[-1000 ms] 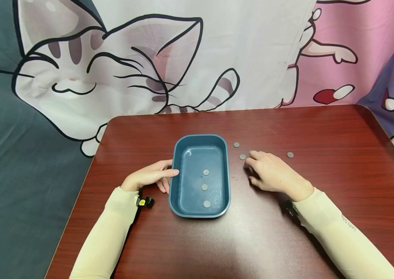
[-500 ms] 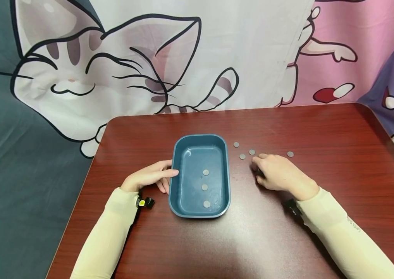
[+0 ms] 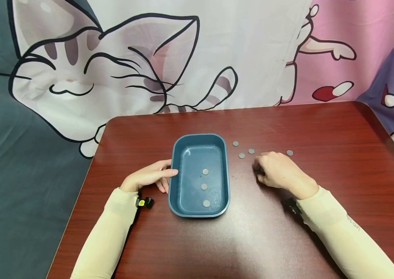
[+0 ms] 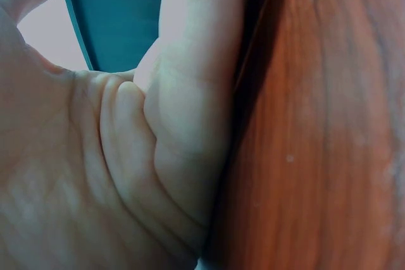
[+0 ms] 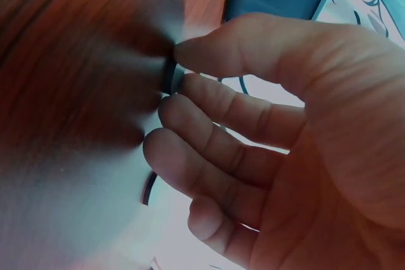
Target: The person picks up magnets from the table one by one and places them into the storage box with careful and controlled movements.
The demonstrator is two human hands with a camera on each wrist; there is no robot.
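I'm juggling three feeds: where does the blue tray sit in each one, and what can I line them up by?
Head: blue tray near the centre, its left side held by the left hand.
Left wrist: partly visible at the top, left of centre, between thumb and fingers.
Right wrist: partly visible at the top, right of centre, above the thumb.
Shared landmark: wooden table, below centre, right side and left side respectively.

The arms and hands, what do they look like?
Long, pale yellow sleeves, the right one with a faint grey marking. The left hand and right hand are bare. A black gadget with a yellow-green spot is worn on the left, a dark one on the right.
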